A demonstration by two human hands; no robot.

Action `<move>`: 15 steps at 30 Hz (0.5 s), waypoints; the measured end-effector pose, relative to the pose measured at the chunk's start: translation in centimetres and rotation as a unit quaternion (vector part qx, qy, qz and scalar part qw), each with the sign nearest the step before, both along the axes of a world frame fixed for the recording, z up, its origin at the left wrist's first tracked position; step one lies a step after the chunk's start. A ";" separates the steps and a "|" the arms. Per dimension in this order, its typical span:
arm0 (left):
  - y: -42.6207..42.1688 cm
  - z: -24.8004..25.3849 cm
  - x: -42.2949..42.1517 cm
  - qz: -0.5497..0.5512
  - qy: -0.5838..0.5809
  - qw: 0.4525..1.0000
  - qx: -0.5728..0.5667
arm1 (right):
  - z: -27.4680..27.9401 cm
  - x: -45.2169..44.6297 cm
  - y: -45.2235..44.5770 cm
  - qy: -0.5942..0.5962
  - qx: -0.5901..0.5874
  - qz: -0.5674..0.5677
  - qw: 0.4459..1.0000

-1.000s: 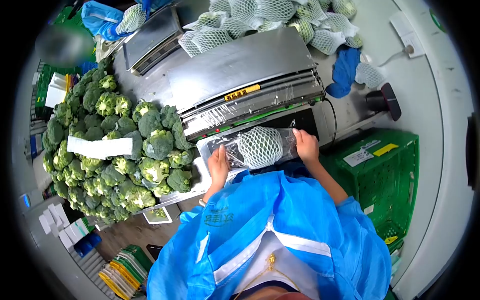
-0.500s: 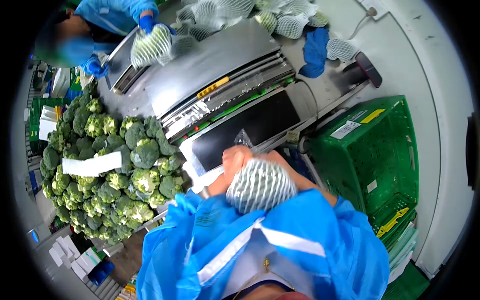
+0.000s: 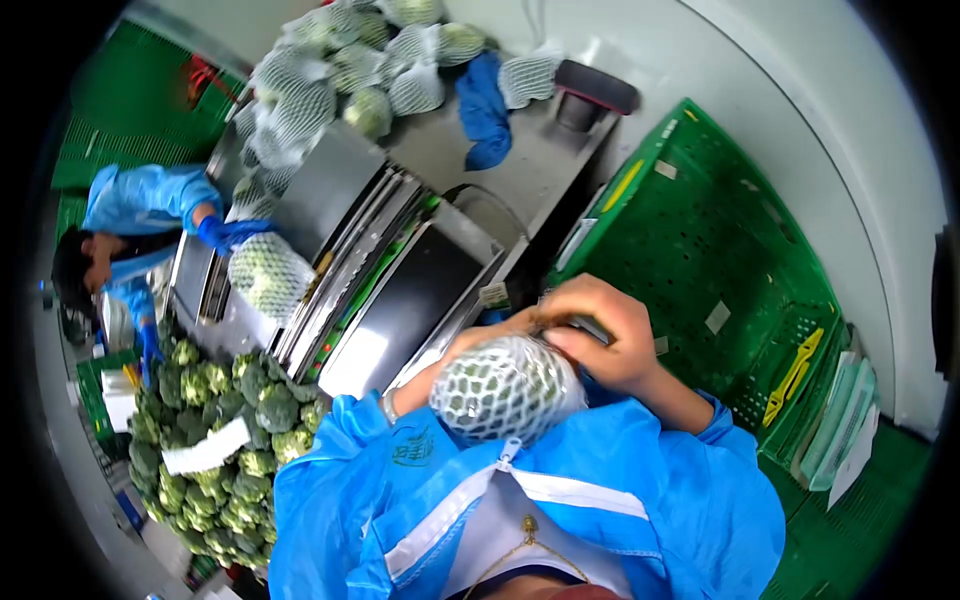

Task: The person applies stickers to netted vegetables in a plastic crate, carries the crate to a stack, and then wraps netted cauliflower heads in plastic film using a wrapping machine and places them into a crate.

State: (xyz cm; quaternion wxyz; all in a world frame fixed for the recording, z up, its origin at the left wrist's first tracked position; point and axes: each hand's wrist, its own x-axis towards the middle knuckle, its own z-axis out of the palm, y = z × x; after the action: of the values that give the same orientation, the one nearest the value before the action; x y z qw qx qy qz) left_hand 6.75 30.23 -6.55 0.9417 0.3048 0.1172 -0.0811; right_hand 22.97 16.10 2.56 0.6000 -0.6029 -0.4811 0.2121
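Close to my chest is a head of broccoli (image 3: 500, 390) in a white foam net and clear plastic film; the green shows through the mesh. My left hand (image 3: 470, 345) is behind it, with its fingers partly hidden and closed at the gathered far end of the wrap. At that same end, my right hand (image 3: 605, 325) is curled, thumb and fingers pinching the twisted film. A wrapping machine with a dark plate (image 3: 405, 310) stands just beyond both hands.
A big green crate (image 3: 700, 230) tilts at right, a yellow handle (image 3: 793, 378) on it. Loose broccoli (image 3: 210, 480) is heaped at left. Net-wrapped heads (image 3: 410, 70) and a blue cloth (image 3: 485, 110) lie at the back. A co-worker's gloved hand (image 3: 228, 232) holds another wrapped head (image 3: 268, 275).
My view has turned toward the right, bringing more of the green crate in. My right hand has shifted right and up, its fingers now bent at the wrap's end. The co-worker still holds a wrapped head.
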 end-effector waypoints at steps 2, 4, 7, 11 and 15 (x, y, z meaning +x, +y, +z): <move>0.3 0.8 2.6 -0.018 0.005 1.000 -0.010 | -0.2 2.9 -2.2 0.035 -0.019 0.137 0.990; 0.4 2.1 6.0 -0.027 0.000 1.000 0.000 | 0.2 3.0 -4.0 0.061 -0.058 0.129 0.988; -0.8 4.1 12.9 -0.002 -0.018 0.999 0.040 | -2.3 5.0 -5.4 0.074 -0.047 0.025 0.996; -3.8 1.7 20.3 0.105 -0.120 0.916 0.369 | -3.8 11.0 -7.1 0.312 -0.014 -0.166 0.935; -5.1 0.9 21.1 0.139 -0.119 0.827 0.531 | -13.0 14.6 -10.2 0.488 0.046 -0.192 0.850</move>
State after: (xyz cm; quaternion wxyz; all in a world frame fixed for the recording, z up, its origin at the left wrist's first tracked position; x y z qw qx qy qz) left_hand 27.89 25.17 -5.61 0.6427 0.7453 0.0702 0.1628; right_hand 37.59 5.93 -10.43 0.8136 -0.4737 -0.0109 0.3371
